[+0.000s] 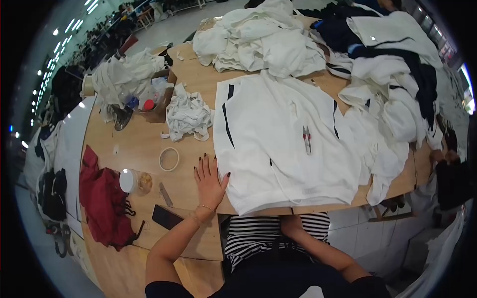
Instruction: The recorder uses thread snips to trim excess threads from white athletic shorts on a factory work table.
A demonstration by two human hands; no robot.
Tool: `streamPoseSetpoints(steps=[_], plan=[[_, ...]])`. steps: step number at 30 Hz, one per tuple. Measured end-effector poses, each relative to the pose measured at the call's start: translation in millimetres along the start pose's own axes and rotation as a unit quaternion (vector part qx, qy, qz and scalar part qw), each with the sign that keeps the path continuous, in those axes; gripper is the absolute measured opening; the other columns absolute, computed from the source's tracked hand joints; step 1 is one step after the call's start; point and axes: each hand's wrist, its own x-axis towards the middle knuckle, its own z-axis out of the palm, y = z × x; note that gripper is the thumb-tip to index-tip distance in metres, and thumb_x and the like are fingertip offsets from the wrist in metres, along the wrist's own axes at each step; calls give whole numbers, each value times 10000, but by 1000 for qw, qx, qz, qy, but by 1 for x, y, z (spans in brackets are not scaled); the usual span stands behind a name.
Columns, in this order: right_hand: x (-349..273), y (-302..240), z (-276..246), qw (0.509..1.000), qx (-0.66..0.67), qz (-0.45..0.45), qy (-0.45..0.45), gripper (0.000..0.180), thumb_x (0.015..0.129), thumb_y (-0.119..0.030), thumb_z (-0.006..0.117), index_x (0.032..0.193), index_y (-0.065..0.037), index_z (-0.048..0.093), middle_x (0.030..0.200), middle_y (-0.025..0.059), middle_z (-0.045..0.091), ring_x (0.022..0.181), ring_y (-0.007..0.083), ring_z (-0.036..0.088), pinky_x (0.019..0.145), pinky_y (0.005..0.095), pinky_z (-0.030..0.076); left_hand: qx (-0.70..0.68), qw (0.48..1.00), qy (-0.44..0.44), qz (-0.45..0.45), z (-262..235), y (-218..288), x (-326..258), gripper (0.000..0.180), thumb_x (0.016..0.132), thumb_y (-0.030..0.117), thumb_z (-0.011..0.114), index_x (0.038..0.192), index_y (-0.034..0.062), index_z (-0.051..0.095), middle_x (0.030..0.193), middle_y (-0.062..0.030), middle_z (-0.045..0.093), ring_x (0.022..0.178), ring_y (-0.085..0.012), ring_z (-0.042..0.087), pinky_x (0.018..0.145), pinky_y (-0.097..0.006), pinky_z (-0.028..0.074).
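Observation:
My left hand (210,186) lies flat on the wooden table (191,151), fingers spread, with the thumb side against the left edge of a white garment (268,129). The garment is spread out, with dark stripes down its sides and a thin cord at the near edge. On top of it lie thread snips (307,140) with red on the handles, touched by neither hand. Just below the table's near edge, over my striped lap, rests my right hand (291,226). Its fingers are hidden by the table edge.
White garments are heaped at the back (261,37) and on the right (385,104). Left of my hand are a tape roll (169,159), a cutter knife (165,194), a phone (167,217), a clear jar (144,183) and a red bag (102,198). Another person's hand (444,156) shows far right.

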Motion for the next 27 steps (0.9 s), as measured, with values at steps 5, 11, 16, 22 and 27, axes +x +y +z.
streamPoseSetpoints(steps=[5,11,16,22,27], plan=[[-46,-9,-39,952,-171,-242,-80,308,777,-143,505,985,29,652,1154,174,593,1191,301,479,1049,422,329,-7,999,35,14,-15,15,-24,601,869,397,569,1330,43,417,1444,-191,325,1356,-370,251,1089,-543,193],[-50,-21,-89,960,28,-225,-166,315,828,-162,508,1080,-14,626,1136,172,593,1146,327,506,1027,426,357,-6,999,31,18,-7,14,-19,586,879,389,561,1331,43,418,1440,-185,338,1353,-355,263,1094,-528,183],[-59,-39,-135,951,96,-192,-223,288,878,-227,530,1083,-45,614,1018,153,643,957,327,612,822,431,490,-11,999,48,24,-5,13,-20,585,883,390,559,1334,43,422,1442,-177,343,1348,-352,275,1092,-516,196],[-76,-42,-119,944,50,-166,-281,258,877,-230,510,1036,-72,636,998,153,631,921,330,623,795,455,501,-9,999,49,20,-5,13,-18,563,884,368,560,1331,50,433,1433,-168,353,1340,-350,291,1096,-506,201],[-70,-46,-104,953,104,-160,-237,142,774,-38,541,877,-6,633,962,175,618,895,332,624,787,453,504,-3,999,43,18,-9,16,-17,548,885,307,560,1350,52,423,1436,-155,359,1340,-338,297,1103,-471,205]])
